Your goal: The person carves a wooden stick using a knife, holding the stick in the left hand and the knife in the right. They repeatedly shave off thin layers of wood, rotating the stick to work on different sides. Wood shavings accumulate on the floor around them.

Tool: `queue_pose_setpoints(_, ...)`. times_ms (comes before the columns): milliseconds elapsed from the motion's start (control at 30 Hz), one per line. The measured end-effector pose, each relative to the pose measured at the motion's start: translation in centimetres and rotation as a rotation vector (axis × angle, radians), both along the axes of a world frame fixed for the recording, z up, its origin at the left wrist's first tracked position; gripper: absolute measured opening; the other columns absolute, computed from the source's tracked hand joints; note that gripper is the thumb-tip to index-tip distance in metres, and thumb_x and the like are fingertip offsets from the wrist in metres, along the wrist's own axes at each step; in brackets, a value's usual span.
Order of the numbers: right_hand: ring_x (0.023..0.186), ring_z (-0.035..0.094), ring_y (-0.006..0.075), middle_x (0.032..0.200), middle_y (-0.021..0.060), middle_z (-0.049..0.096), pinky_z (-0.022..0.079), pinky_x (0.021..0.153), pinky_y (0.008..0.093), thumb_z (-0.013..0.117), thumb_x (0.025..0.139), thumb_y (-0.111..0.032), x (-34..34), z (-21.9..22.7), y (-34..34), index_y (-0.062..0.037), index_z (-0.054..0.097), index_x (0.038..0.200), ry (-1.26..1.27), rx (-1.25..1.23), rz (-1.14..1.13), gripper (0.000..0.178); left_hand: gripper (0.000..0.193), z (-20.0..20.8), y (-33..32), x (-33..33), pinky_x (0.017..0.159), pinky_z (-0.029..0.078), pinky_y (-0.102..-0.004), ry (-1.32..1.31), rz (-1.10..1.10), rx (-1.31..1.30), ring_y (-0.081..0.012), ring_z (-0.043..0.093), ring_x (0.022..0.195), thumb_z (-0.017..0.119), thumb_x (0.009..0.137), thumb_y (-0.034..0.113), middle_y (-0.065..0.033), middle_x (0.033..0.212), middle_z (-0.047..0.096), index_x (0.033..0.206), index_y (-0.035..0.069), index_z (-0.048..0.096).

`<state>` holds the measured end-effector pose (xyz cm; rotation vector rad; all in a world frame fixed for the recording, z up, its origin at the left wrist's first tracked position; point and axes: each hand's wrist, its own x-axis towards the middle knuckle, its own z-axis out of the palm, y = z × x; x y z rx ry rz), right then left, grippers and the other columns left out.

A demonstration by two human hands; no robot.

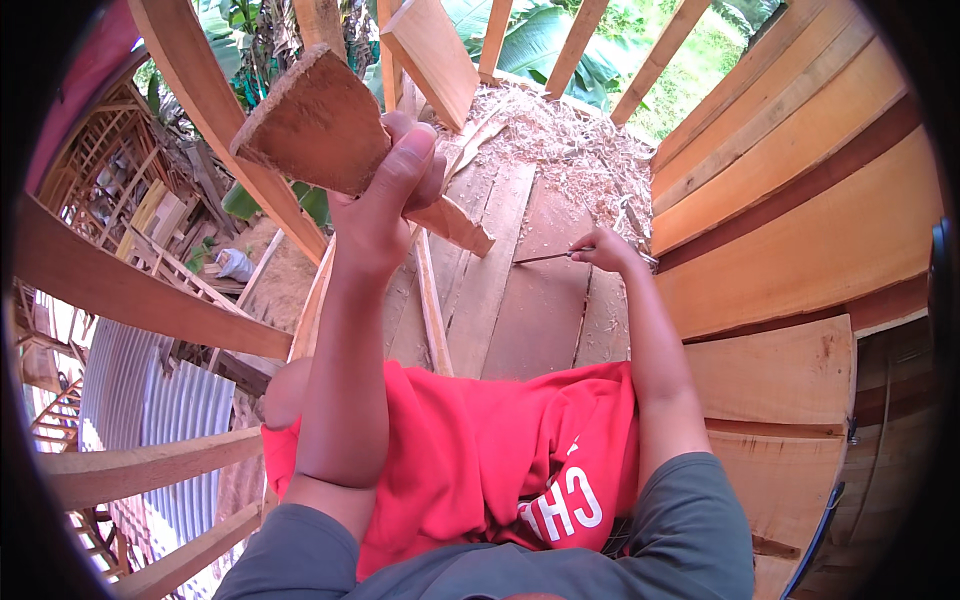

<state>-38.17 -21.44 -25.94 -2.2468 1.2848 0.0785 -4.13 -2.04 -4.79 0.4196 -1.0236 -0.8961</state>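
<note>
My left hand [390,195] is raised in front of me, its fingers wrapped round a rough wooden block [320,125]. The block's broad brown end faces up and left, and a narrower part sticks out below the hand. Lower and to the right, my right hand [606,250] grips a thin dark metal rod [543,257], its end pointing left above the plank floor [545,290]. Whether the rod is a chisel or another tool, I cannot tell. The two hands are apart.
Wood shavings [560,140] cover the far floor. Upright planks [800,220] form a wall at the right. Wooden posts [220,110] and rails [150,465] frame the left side, with corrugated metal sheets [185,405] beyond. A loose wooden strip [432,305] lies near my knees.
</note>
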Motion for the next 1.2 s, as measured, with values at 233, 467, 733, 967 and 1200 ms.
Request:
queue_pose_setpoints(233,0.079,0.068,0.0230,0.089,0.0110,0.072,0.051,0.072,0.0357,0.072,0.082,-0.029,1.5,-0.9,-2.1,-0.0135,0.072,0.104,-0.025,-0.582,-0.555,0.028,0.022,-0.3,-0.3,-0.1,0.042,0.018,-0.0237,0.016,-0.037,-0.047,-0.0046,0.026,0.043,0.053,0.090,0.005,0.0046,0.057,0.032,0.072,0.008,0.043)
queue_pose_setpoints(467,0.069,0.063,0.0097,0.080,0.0064,0.071,0.049,0.067,0.0277,0.073,0.081,-0.027,-1.0,-0.5,-4.3,-0.0142,0.074,0.104,-0.120,0.163,0.015,0.026,0.026,-0.6,-0.9,-0.5,0.040,0.018,-0.0237,0.038,-0.024,-0.062,-0.0051,0.025,0.042,0.056,0.089,0.003,0.0033,0.059,0.034,0.070,0.010,0.039)
queue_pose_setpoints(733,0.084,0.068,0.0217,0.093,0.0078,0.072,0.052,0.074,0.0347,0.072,0.081,-0.035,0.5,0.3,-4.7,-0.0181,0.075,0.099,-0.113,-0.377,-0.574,0.025,0.031,-0.4,-1.1,-0.4,0.039,0.019,-0.0231,-0.008,-0.055,-0.088,-0.0051,0.020,0.041,0.054,0.089,0.001,0.0047,0.054,0.026,0.068,0.011,0.033)
queue_pose_setpoints(967,0.058,0.058,0.0101,0.070,0.0047,0.068,0.046,0.055,0.0275,0.075,0.079,-0.024,-1.0,-0.3,-4.5,-0.0064,0.075,0.090,-0.144,0.039,-0.177,0.020,0.032,-0.4,-1.3,-1.0,0.038,0.018,-0.0230,0.025,-0.033,-0.108,-0.0052,0.019,0.040,0.054,0.089,0.002,0.0052,0.053,0.024,0.068,0.012,0.032)
queue_pose_setpoints(1200,0.044,0.045,0.0112,0.056,0.0044,0.058,0.034,0.040,0.0301,0.070,0.083,-0.036,0.7,2.9,-3.5,-0.0057,0.071,0.076,0.011,0.374,-0.315,0.031,0.031,-0.4,-1.2,-0.6,0.039,0.019,-0.0233,0.001,-0.036,-0.105,-0.0052,0.019,0.040,0.054,0.089,0.003,0.0054,0.053,0.025,0.068,0.012,0.034)
